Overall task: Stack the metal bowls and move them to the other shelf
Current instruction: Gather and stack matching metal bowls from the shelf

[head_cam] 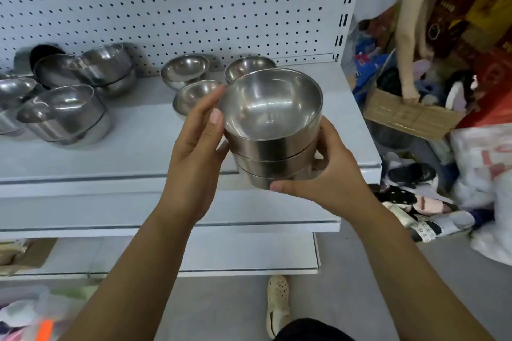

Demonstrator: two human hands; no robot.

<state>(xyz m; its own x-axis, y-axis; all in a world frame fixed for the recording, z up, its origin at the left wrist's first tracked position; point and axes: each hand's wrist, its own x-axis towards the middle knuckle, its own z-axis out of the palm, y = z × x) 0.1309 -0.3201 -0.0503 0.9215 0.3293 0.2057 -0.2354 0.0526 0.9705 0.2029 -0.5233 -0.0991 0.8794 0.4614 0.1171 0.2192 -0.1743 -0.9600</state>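
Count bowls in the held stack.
3 in the stack, nested: top bowl open side up, middle bowl under it, bottom bowl by the right hand. Left hand grips the side. Fingers may hide another below.

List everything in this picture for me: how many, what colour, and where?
bowl stack: three nested, silver, held in front of the shelf
single bowls: three, silver, on the shelf behind the stack
tilted bowls: several, count unclear, silver, shelf's left end
shelf: one, white, under the bowls
pegboard: one, white, behind the shelf
cardboard box: one, brown, floor at right
clothes: heap, mixed colours, floor at right
other person's arm: one, reaching into the box
shoe: one, cream, floor below
left hand: holds the stack's left side
right hand: grips the stack's base
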